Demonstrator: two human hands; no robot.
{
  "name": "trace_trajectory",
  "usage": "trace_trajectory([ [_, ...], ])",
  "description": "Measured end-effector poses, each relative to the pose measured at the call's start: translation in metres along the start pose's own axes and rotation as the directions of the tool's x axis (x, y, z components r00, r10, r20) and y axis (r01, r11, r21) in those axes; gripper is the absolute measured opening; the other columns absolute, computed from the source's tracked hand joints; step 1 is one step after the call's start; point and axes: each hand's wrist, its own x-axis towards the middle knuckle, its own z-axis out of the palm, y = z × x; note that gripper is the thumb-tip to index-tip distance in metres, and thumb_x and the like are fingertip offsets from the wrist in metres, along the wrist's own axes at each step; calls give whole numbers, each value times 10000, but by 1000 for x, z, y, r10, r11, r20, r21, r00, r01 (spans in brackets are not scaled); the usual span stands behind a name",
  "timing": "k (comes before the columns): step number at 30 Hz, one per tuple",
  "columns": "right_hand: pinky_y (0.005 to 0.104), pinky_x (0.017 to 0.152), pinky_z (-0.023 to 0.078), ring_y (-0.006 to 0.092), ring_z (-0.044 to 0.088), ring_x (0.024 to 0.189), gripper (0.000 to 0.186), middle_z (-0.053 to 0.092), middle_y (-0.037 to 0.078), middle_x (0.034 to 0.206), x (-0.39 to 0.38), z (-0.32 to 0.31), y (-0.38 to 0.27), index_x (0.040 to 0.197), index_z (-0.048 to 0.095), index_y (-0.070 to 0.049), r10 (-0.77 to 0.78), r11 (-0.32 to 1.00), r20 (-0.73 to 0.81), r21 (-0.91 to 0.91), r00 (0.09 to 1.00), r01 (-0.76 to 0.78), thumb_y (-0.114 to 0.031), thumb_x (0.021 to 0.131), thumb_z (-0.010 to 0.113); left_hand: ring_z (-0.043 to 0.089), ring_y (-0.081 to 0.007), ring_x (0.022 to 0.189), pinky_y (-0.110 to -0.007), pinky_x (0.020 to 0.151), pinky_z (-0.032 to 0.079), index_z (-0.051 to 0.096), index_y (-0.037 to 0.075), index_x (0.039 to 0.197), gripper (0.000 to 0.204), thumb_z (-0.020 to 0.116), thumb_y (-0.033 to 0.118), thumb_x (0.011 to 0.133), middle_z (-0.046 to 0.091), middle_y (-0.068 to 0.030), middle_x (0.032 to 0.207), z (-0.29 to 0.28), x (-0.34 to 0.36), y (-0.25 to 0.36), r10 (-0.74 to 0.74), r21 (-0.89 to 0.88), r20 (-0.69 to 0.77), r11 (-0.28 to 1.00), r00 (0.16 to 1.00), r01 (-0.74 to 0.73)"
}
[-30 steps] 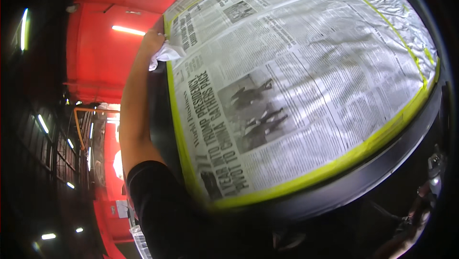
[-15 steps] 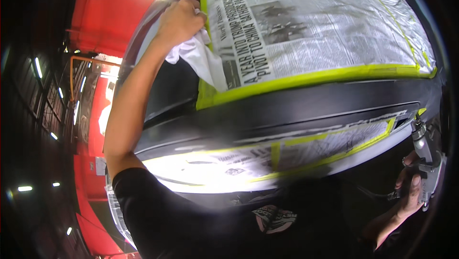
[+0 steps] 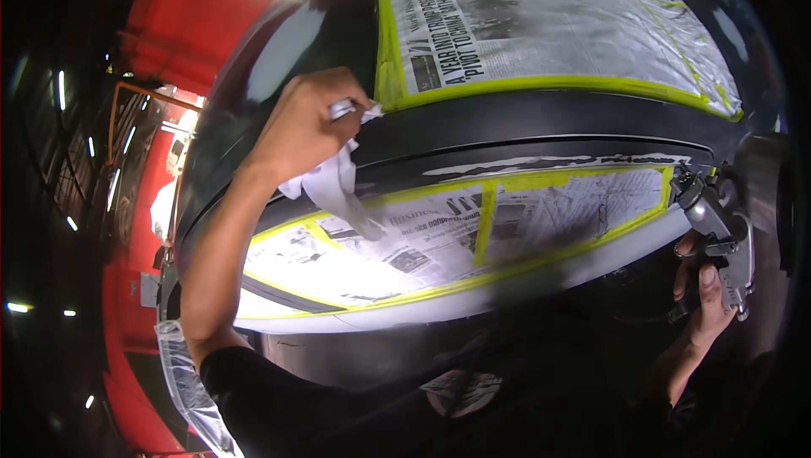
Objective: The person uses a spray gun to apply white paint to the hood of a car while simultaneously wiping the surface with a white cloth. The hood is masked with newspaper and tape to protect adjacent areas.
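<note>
My left hand is closed round a crumpled white cloth, whose loose end hangs down over the side of a dark car body. It is at the lower left corner of a window masked with newspaper and yellow-green tape. At the far right, my right hand grips a silver spray gun with its fingers wrapped round the handle. The gun's head points up toward the end of the lower masked strip. Part of the right hand's grip is hidden in shadow.
Below the dark panel runs a second newspaper-covered area edged with tape, above a pale lower edge. Clear plastic sheeting hangs at lower left. A red wall and an orange frame stand beyond.
My left hand has moved down with the cloth, from beside the masked window toward the dark panel below it. The view has shifted somewhat; my right hand still holds the spray gun.
</note>
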Motion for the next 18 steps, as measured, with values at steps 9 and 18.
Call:
trace_trajectory([
  [9, 227, 450, 412, 102, 536, 516, 674, 683, 194, 983, -4, -7, -7, 1415, 501, 96, -12, 1000, 68, 2, 998, 12, -335, 959, 745, 711, -217, 844, -361, 749, 556, 710, -28, 988, 152, 696, -109, 860, 704, -119, 930, 18, -18, 5, 145, 110, -55, 984, 988, -139],
  [18, 233, 446, 421, 104, 561, 513, 531, 702, 180, 941, -41, 13, -21, 1270, 591, 94, 19, 999, 18, -43, 1000, -18, -304, 954, 745, 701, -301, 727, -411, 739, 538, 727, -19, 916, 111, 656, 51, 867, 700, -166, 810, 27, 21, 18, 100, 155, 72, 982, 992, -110],
])
